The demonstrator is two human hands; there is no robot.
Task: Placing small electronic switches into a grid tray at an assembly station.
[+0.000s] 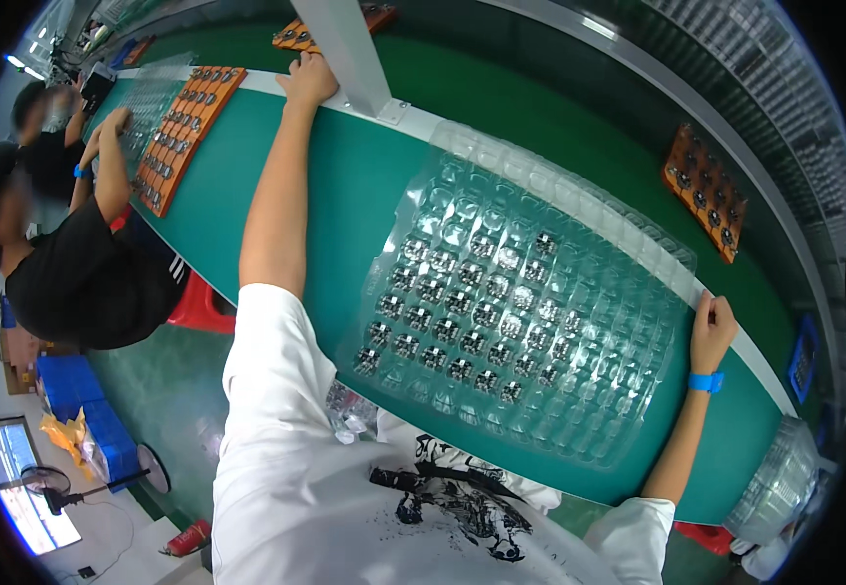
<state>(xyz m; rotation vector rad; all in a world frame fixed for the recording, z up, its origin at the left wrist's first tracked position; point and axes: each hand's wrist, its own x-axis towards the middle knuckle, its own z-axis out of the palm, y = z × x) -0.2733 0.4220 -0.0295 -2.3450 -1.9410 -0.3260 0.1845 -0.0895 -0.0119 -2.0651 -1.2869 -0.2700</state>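
My left arm stretches forward. My left hand [308, 82], thumb apart from bent fingers, rests at the table's white far rail [413, 121] beside a grey metal post [345, 54]; I see nothing in it. My right hand [713, 331], a blue band at its wrist, is closed on the same rail farther right, with nothing visible in it. Between my arms lies a clear plastic blister tray [628, 390] on the green table [345, 205]. Small shiny metal parts [459, 302] fill several rows of its left and middle pockets. Neither hand touches these parts.
Beyond the rail, a green belt [501, 73] carries orange boards [706, 190] of metal parts. Another orange board [189, 132] lies left, near a seated co-worker [101, 253] in black. Stacked clear trays [779, 478] stand at the right end. A blue tray [801, 356] sits far right.
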